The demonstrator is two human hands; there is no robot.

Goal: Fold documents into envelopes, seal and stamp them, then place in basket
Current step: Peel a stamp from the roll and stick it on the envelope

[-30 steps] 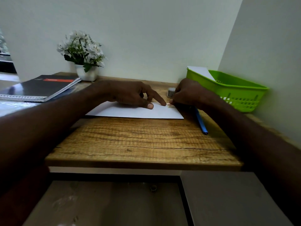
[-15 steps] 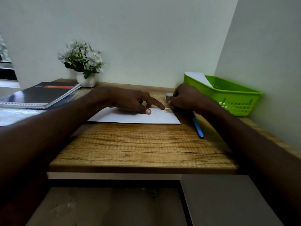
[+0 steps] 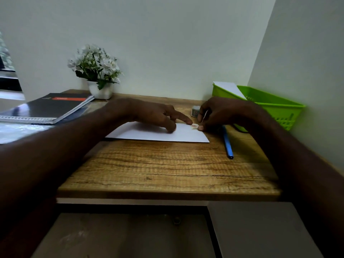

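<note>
Far left: a spiral notebook (image 3: 46,108) lying flat, a potted white flower (image 3: 95,70) behind it against the wall. Nearer the middle, the left hand (image 3: 156,114) resting on the white envelope (image 3: 158,134), forefinger stretched out straight toward the stamp (image 3: 194,126) at the far right corner, thumb pressing the paper. Just right of that, the right hand (image 3: 221,113), fingers curled, a fingertip down at the stamp's edge and a thin white slip pinched between thumb and fingers — probably backing paper, too small to be sure. Behind the hands a small box (image 3: 195,111); right of the envelope a blue pen (image 3: 227,143); at the far right a green basket (image 3: 275,107) with a white envelope already leaning inside.

Likely trouble: a stamp set crooked or lifting at one edge if pressed unevenly, or the envelope sliding on the wooden surface (image 3: 167,170) should the left hand ease off. Pen apt to be knocked or rolled on the way to the basket — lying right in that path. Plenty of bare surface toward the near edge; the right side cramped between wall, basket and pen.
</note>
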